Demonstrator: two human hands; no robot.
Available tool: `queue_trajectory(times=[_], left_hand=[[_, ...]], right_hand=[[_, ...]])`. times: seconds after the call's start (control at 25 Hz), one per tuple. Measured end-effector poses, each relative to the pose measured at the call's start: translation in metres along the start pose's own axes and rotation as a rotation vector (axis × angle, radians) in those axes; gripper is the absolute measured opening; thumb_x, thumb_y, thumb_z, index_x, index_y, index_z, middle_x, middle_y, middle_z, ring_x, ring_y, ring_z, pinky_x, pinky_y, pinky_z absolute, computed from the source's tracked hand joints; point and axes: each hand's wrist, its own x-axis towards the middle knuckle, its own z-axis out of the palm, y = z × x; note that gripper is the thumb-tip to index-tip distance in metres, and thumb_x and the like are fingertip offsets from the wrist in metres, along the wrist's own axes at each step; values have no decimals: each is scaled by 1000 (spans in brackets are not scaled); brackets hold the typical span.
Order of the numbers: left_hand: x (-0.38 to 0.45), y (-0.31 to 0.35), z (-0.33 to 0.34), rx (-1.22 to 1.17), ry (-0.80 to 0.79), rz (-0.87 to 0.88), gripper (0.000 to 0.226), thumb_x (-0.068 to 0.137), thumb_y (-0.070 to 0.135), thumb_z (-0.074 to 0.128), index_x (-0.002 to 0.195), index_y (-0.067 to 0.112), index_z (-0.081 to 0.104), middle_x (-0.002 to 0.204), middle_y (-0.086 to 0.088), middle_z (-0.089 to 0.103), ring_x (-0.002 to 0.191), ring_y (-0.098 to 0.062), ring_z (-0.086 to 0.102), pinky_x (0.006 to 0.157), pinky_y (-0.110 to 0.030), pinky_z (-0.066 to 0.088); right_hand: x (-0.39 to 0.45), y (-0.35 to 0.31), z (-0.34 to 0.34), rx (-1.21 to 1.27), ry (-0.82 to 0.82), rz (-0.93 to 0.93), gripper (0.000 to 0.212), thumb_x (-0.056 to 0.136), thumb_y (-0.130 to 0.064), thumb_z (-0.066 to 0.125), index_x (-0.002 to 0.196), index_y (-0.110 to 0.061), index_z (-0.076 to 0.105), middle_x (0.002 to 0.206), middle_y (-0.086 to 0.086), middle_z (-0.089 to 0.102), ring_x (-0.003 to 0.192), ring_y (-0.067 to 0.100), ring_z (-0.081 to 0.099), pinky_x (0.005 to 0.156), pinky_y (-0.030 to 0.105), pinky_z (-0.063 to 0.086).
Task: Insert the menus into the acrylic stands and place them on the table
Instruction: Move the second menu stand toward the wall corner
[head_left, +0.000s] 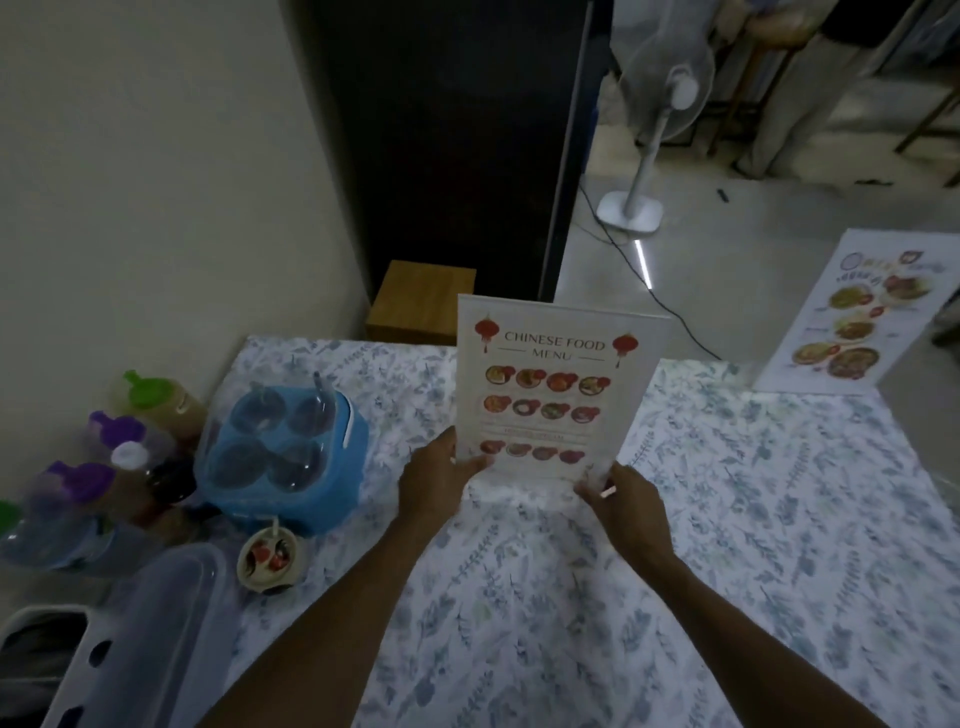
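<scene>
A white "Chinese Food Menu" sheet inside a clear acrylic stand (550, 384) stands upright over the middle of the floral tablecloth (727, 519). My left hand (436, 483) grips its lower left edge, thumb on the front. My right hand (623, 504) holds its lower right corner. The foot of the stand is hidden behind my hands, so contact with the table is unclear. A second menu in a stand (852, 317) stands at the table's far right corner, printed with dishes of food.
A blue condiment caddy with clear lids (280, 452) sits at the left, with sauce bottles (104, 467) beside it. A small bowl of chilli (270, 556) and a clear plastic box (156, 613) lie nearer. Beyond the table are a wooden stool (421, 301) and a standing fan (660, 104).
</scene>
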Motion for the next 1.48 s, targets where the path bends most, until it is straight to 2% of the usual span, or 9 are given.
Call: queue_trajectory(times=[0.2,0.48,0.76,0.88,0.96,1.16,1.24,1.4,1.48], left_hand=[[65,21,-38,27,-132,137,56,84,58,65,131,28,60,122,2,70,102,-21,68,79,-33,53],[141,-1,-120,138,-97,145,57,86,63,59,128,24,59,122,-5,70,102,-28,68,82,-45,57],[207,-84,-229,185,-16,-20,65,80,64,64,124,15,64,115,-7,72,101,-29,69,84,-40,56],[228,-121,-266,163,11,-128,56,85,44,71,124,3,64,118,-13,70,107,-29,67,86,-27,49],[238,-138,-285,137,18,-241,51,89,36,70,122,-2,63,116,-17,69,103,-32,67,85,-29,50],[253,-171,-308,-98,1,-530,31,96,21,58,106,-8,61,100,-27,71,81,-39,73,74,-51,62],[256,-176,-315,-32,59,-515,34,95,22,58,113,-6,63,102,-21,71,81,-34,74,66,-45,64],[254,-152,-319,174,-108,-532,47,92,37,64,122,0,62,122,-14,68,97,-24,64,93,-34,54],[253,-145,-308,93,-56,-532,38,98,25,54,125,-2,60,122,-18,67,90,-26,65,86,-38,59]], right_hand=[[32,-46,-11,-93,100,20,36,85,-44,71,107,-16,70,97,1,70,72,12,66,58,21,48],[89,-133,38,-42,129,-24,37,84,-43,72,104,-12,71,96,5,72,72,16,67,66,36,59],[144,-242,145,25,-43,-182,26,94,-31,62,99,-6,70,91,8,73,70,20,64,63,31,52],[162,-280,188,119,-165,-223,23,97,-30,58,103,-10,69,97,-4,68,81,14,65,64,22,51],[173,-302,213,220,-272,-189,20,97,-27,57,111,-14,65,102,-6,65,93,13,64,68,14,48],[187,-336,271,183,-353,-211,22,98,-27,54,113,-16,64,114,9,70,104,26,67,94,43,56],[190,-345,283,141,-359,-212,25,99,-29,52,116,-14,64,117,9,70,106,27,66,97,43,54],[196,-347,286,66,-344,-253,26,98,-26,55,116,-10,65,117,10,70,106,27,66,91,33,51],[194,-346,284,54,-344,-255,25,97,-25,57,115,-11,67,115,10,70,105,26,66,91,32,51]])
